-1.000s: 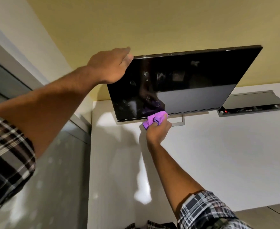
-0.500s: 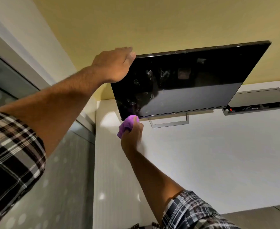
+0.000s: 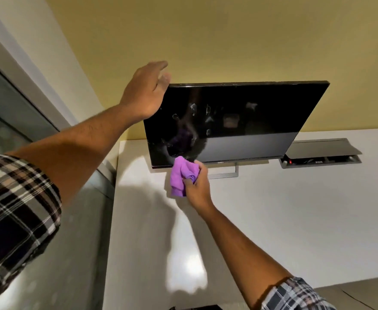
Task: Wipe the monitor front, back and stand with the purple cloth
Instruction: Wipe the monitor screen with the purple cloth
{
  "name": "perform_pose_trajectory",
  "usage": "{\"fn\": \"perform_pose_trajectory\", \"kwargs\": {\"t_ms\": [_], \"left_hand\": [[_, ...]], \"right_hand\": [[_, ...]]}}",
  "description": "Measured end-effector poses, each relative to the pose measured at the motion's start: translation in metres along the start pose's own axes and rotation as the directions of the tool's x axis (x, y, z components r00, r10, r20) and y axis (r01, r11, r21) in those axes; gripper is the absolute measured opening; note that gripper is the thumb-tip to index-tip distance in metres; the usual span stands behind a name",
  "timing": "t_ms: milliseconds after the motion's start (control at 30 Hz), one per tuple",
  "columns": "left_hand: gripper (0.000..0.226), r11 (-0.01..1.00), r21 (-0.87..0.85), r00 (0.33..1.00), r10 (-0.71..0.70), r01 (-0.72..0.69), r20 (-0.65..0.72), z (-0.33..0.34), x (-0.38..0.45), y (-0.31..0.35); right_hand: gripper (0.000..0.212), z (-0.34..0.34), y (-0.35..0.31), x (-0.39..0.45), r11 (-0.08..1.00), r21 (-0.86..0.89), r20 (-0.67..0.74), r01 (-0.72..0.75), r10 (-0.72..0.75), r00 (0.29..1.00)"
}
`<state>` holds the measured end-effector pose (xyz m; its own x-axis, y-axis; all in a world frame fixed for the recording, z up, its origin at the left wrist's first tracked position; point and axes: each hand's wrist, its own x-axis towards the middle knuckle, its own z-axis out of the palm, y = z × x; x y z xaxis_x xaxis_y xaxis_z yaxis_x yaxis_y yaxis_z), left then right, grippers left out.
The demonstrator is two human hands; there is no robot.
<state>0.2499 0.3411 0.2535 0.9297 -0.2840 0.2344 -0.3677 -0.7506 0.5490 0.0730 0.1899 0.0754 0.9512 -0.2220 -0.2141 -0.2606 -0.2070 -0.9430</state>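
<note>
Purple cloth [image 3: 182,176] is bunched in our right hand [image 3: 197,186] at the monitor [image 3: 239,121] screen's lower-left edge; smudges lie up and rightward along its width. Our left hand [image 3: 145,92], fingers straight, steadies the top-left corner.

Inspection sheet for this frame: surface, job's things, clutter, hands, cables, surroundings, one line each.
Surface: white desk, glossy, with shadows and glare.
Job's things: monitor on its stand, screen dark with fingerprint smudges; purple cloth bunched at the screen's lower left edge.
Clutter: nothing seen on the desk.
Hands: left hand at the monitor's top left corner, fingers fairly straight; right hand grips the cloth.
Cables: desk cable box with its lid raised, a red light inside; cables too small to tell.
Surroundings: yellow wall behind; glass partition on the left.
</note>
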Motion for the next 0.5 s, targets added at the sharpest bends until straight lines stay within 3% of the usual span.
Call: {"fn": "perform_pose_trajectory", "kwargs": {"t_ms": [133,233,333,400,500], "left_hand": [[0.047,0.939,-0.313,0.971,-0.194,0.142,-0.139,0.001,-0.008,-0.006],[0.045,0.832,-0.491,0.923,-0.364,0.259,-0.129,0.007,-0.019,-0.016],[0.045,0.77,-0.572,0.912,-0.401,0.283,-0.088,0.014,-0.025,-0.019],[0.043,0.757,-0.591,0.916,-0.395,0.278,-0.075,0.017,-0.024,-0.018],[0.04,0.744,-0.616,0.928,-0.369,0.257,-0.058,0.021,-0.021,-0.014]], "right_hand": [[0.042,-0.056,-0.014,0.02,0.992,0.121,-0.207,0.027,-0.002,0.978],[0.037,-0.086,-0.033,0.035,0.975,0.208,-0.268,0.08,-0.022,0.963],[0.042,-0.108,-0.056,0.053,0.946,0.269,-0.339,0.182,-0.084,0.937],[0.05,-0.119,-0.074,0.063,0.921,0.279,-0.443,0.273,-0.129,0.887],[0.053,-0.126,-0.087,0.077,0.909,0.202,-0.653,0.366,-0.154,0.741]]}}
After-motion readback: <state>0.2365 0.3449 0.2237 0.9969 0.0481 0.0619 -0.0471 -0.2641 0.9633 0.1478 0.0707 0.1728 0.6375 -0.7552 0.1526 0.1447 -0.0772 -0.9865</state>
